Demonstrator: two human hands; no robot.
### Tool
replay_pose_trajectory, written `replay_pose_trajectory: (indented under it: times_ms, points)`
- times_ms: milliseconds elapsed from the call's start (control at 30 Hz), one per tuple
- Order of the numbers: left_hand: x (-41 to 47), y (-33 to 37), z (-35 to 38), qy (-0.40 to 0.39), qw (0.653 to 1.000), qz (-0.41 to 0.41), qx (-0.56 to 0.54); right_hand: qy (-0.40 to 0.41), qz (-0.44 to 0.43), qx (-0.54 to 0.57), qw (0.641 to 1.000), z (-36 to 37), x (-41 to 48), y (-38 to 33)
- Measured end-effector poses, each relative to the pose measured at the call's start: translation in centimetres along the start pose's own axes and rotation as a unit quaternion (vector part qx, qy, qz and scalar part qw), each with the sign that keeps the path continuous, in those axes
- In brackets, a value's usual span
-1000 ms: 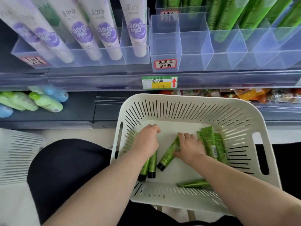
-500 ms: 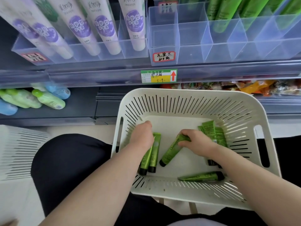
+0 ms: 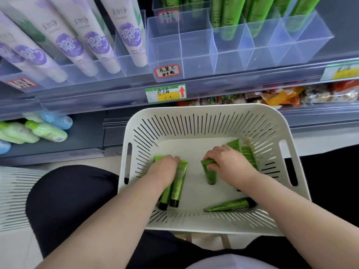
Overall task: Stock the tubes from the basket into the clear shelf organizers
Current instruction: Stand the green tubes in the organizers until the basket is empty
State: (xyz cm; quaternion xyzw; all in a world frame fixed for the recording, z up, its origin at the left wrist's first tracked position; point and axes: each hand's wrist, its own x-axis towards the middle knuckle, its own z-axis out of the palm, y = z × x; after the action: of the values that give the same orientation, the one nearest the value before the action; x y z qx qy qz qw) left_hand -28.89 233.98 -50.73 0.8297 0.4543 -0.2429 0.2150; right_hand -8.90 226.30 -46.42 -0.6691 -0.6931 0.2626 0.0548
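A white slotted basket rests on my lap below the shelf. Several green tubes with black caps lie in it. My left hand is closed over the crimped ends of two green tubes lying side by side at the left. My right hand grips one green tube near its crimped end, cap pointing toward me. Another tube lies loose near the front wall, and more green tubes sit behind my right hand. The clear shelf organizer above has empty front cells and green tubes standing further back.
White and purple tubes fill the clear organizer at left. A green and yellow price tag hangs on the shelf rail. Green and blue bottles lie on the lower shelf at left; snack packets lie at right. A white ribbed panel stands by my left knee.
Both hands have closed on tubes in the basket. The right hand's tube has swung from slanted to nearly upright in view. The left hand has shifted toward the crimped ends of its pair.
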Motion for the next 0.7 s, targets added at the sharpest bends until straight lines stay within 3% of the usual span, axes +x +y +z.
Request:
replay_pose_trajectory:
  times_ms: [233, 367, 700]
  points:
    - [-0.5, -1.0, -1.3, 0.003, 0.99, 0.023, 0.136, -0.073, -0.022, -0.03, 0.997, 0.9, -0.4, -0.8]
    - [-0.4, -1.1, -1.3, 0.016, 0.981, 0.042, 0.189, -0.067, -0.024, -0.028, 0.997, 0.8, -0.4, -1.0]
    - [0.0, -1.2, -1.9, 0.0, 0.992, 0.02, 0.122, -0.004, -0.017, -0.005, 1.0, 0.6, -0.4, -1.2]
